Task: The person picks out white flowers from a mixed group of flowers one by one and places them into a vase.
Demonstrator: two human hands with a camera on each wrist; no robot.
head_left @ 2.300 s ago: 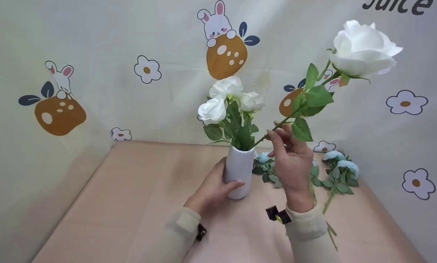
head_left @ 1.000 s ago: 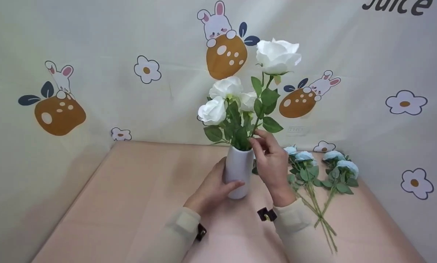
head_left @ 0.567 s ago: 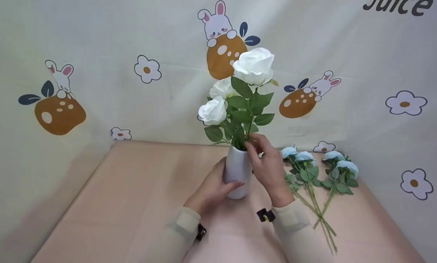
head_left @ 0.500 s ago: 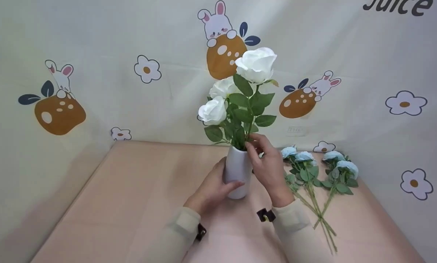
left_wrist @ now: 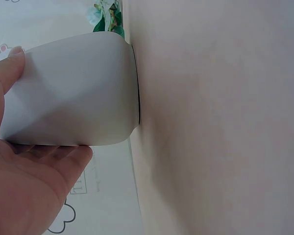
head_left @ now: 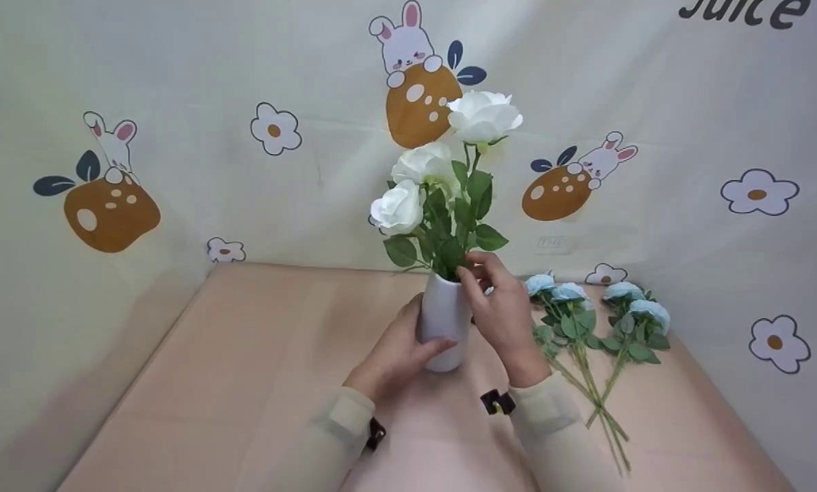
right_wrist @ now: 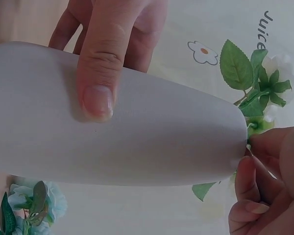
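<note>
A white vase (head_left: 442, 321) stands upright on the table, and my left hand (head_left: 401, 348) grips its side, thumb across the front. Three white roses show above its mouth: a low one (head_left: 398, 207), one behind it (head_left: 422, 164) and a taller rose (head_left: 485, 116) at the right. With thumb and fingertips my right hand (head_left: 504, 307) pinches the tall rose's stem just over the vase rim. In the right wrist view that pinch (right_wrist: 252, 147) sits at the vase mouth. Stem ends inside the vase are hidden.
Several light blue flowers (head_left: 571, 292) with green stems lie on the right of the pink-covered table (head_left: 244, 383). Behind the table hangs a pale printed backdrop (head_left: 326, 198) with rabbits and fruit.
My right hand has brought the tall white rose left and down, from slanting beyond the rim to nearly upright in the vase; its bloom has turned slightly. My left hand has stayed put.
</note>
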